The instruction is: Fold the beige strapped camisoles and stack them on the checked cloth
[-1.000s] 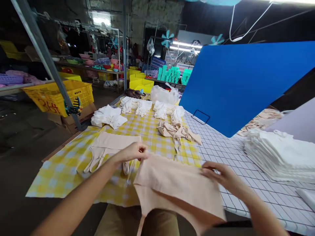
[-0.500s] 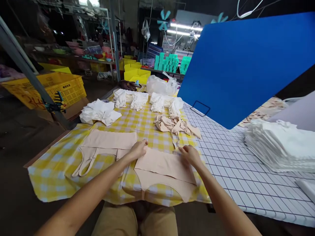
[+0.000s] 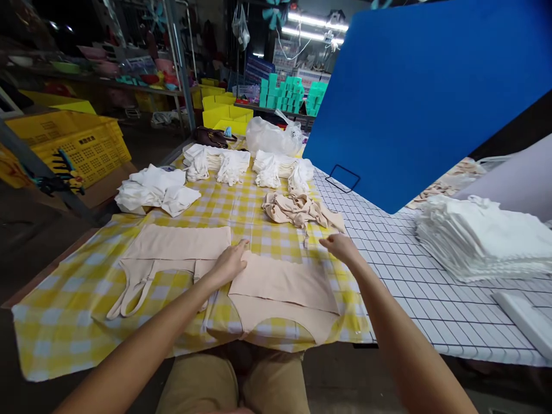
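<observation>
Two beige strappy tops lie flat on the table, hems towards the far side. My left hand [image 3: 232, 264] is between them, its fingers closed on the upper left corner of the right beige top [image 3: 282, 282]. The left beige top [image 3: 176, 244] lies partly under my left wrist, its straps towards me. My right hand [image 3: 341, 247] is just beyond the right top's upper right corner, apart from the cloth, fingers curled with nothing visible in them. A crumpled heap of beige tops [image 3: 297, 210] lies just past it.
A yellow checked cloth [image 3: 172, 310] covers the table, beside a white grid-patterned surface [image 3: 409, 305]. White garments [image 3: 157, 190] and folded white bundles [image 3: 228, 164] lie farther back. A blue board [image 3: 414, 103] leans on the right, near a white garment stack [image 3: 483, 241].
My right hand has let go of the right top's upper edge and moved away from me, towards the crumpled beige heap. My left hand stays at the corner. The view has shifted slightly.
</observation>
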The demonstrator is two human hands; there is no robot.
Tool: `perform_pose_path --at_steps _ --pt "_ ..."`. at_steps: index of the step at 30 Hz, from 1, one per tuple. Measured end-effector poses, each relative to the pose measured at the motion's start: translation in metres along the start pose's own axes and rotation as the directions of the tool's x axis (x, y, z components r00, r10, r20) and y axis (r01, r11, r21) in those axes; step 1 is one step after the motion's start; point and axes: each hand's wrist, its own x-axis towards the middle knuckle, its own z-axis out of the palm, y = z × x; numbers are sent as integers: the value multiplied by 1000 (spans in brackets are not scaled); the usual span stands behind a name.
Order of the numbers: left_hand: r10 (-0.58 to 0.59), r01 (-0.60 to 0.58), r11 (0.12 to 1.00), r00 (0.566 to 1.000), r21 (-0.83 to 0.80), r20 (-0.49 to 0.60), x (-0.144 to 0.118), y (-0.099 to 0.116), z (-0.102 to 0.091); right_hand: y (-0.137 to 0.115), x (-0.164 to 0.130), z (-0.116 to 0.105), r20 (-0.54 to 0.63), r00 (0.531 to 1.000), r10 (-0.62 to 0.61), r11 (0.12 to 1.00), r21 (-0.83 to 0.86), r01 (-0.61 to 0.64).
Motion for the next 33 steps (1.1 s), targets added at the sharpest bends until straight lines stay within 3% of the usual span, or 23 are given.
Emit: perform_pose_path --at_steps 4,9,15,18,21,24,27,30,33 --pt "-26 26 998 1000 58 2 -1 0 -1 31 -35 18 94 995 29 993 -117 -18" --pt "-24 24 999 1000 45 -3 -1 1 -3 39 -55 40 107 988 -115 988 -92 125" --pt "-9 15 998 997 65 -81 14 4 -5 30 -31 35 -39 988 -148 983 -117 142" --pt "33 -2 978 988 207 -150 23 8 -3 27 -27 36 -126 981 -147 979 -157 127" --pt "75 -1 932 979 361 -191 24 20 8 28 -42 44 -222 958 -179 970 -200 135" --pt "235 -197 910 970 365 -64 15 36 28 38 -66 58 -171 899 -402 894 -284 346" --pt "407 -445 862 893 242 191 2 50 49 58 -85 67 48 844 -534 803 -284 524" --pt "461 -521 838 834 160 302 -12 54 56 84 -99 64 79 894 -441 865 -226 447" --pt "440 -508 853 824 119 357 -21 56 47 100 -125 52 -70 933 -353 935 -67 348"
